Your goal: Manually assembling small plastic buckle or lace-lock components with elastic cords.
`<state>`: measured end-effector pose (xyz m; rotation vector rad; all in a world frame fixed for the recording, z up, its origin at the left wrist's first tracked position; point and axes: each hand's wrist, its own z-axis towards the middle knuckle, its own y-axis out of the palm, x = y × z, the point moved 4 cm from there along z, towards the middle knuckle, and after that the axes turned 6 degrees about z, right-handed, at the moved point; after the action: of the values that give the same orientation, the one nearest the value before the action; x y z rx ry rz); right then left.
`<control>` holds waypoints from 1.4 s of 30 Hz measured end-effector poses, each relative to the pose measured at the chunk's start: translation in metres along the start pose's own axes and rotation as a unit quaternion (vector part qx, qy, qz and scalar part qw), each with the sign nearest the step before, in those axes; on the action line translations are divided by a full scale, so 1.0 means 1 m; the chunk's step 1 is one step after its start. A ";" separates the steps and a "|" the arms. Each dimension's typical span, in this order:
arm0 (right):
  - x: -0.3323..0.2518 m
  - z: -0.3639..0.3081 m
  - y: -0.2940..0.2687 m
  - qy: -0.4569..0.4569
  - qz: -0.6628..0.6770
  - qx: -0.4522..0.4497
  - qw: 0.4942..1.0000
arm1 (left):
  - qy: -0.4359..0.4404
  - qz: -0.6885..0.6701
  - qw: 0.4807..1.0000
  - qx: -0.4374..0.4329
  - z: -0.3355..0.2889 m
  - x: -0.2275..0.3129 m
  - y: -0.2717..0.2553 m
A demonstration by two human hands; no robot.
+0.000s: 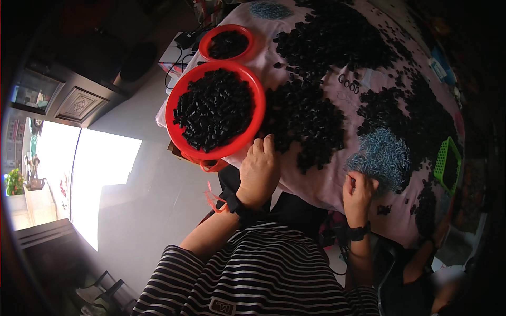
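One hand [359, 194] (the right) is at the blue pile [385, 155].

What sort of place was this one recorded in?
Probably a home doubling as a small workspace: carved-panel furniture stands off to the left, while heaps of small black pieces lie on a pink cloth.

Red bowl [258, 102]: smooth, glossy plastic. Black pieces [213, 110] look plastic, faint sheen. Blue-grey pins [382, 158]: metal or plastic unclear. Pink cloth [316, 187]: matt, creased. Green basket [442, 160]: perforated plastic. Floor [163, 168]: smooth, glossy.
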<state>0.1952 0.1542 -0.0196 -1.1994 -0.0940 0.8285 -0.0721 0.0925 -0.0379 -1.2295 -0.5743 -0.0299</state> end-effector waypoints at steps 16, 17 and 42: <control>-0.016 0.003 -0.013 0.007 0.025 0.016 1.000 | 0.035 -0.004 0.999 -0.027 0.056 0.020 0.016; -0.018 0.003 -0.016 0.015 0.018 0.021 0.999 | 0.038 -0.004 0.999 -0.029 0.051 0.021 0.012; -0.097 0.028 -0.036 0.006 0.250 -0.048 0.967 | -0.043 -0.577 0.755 -0.309 -0.040 0.040 -0.011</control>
<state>0.1313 0.1128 0.0563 -1.3424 0.1890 1.2665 -0.0252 0.0645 -0.0198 -1.3129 -1.4161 -1.3112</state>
